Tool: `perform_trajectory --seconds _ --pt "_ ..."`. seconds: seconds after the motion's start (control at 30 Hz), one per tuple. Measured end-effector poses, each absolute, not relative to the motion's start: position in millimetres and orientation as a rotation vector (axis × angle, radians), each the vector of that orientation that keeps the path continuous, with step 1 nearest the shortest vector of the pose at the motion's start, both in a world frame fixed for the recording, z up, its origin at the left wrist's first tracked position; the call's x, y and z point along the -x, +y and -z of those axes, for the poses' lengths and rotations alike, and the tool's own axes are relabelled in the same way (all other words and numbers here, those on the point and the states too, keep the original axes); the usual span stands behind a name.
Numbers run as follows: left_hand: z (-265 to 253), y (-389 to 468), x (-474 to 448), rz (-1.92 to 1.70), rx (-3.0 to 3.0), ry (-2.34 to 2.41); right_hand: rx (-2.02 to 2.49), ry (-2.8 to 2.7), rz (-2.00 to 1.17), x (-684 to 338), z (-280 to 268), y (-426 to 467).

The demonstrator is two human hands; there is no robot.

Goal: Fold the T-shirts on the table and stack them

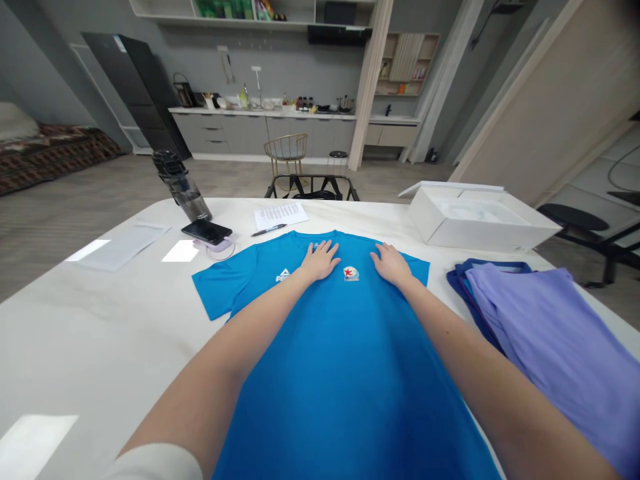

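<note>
A blue T-shirt [330, 360] lies spread out, front side up, on the white table [100, 340], its collar toward the far edge. It carries a white logo on one side of the chest and a round badge with a red star on the other. My left hand [320, 261] rests flat on the upper chest near the collar, fingers spread. On the right, my right hand [391, 263] lies on the shirt near the shoulder, fingers stretched out. Both palms face down and neither hand grips the cloth. My forearms cover parts of the shirt's sides.
Folded clothes [545, 320], lavender on top, lie at the right. Behind them stands an open white box [480, 217]. Toward the far left are a water bottle [185, 190], a phone [207, 231] and a sheet of paper [123, 247]. A pen [269, 230] lies beside a printed sheet [281, 214].
</note>
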State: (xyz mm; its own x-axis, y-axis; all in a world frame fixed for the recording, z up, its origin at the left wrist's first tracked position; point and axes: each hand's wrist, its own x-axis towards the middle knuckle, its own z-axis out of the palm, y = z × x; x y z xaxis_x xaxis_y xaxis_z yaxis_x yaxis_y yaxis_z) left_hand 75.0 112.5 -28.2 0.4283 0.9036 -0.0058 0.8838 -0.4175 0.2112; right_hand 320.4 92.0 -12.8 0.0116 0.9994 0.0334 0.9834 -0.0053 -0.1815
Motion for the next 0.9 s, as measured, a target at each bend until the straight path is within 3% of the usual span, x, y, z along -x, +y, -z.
perform_trajectory --seconds 0.27,0.53,0.9 --pt "14.6 177.9 -136.2 -0.272 -2.576 1.758 2.436 -1.995 0.013 -377.2 -3.8 74.9" --pt "18.5 208.9 -133.7 -0.21 -2.462 1.732 2.701 -1.846 -0.093 -402.0 -7.8 86.1" --pt "25.1 212.2 -137.4 -0.412 -2.273 1.657 2.648 -1.978 -0.138 -416.8 -26.4 92.9"
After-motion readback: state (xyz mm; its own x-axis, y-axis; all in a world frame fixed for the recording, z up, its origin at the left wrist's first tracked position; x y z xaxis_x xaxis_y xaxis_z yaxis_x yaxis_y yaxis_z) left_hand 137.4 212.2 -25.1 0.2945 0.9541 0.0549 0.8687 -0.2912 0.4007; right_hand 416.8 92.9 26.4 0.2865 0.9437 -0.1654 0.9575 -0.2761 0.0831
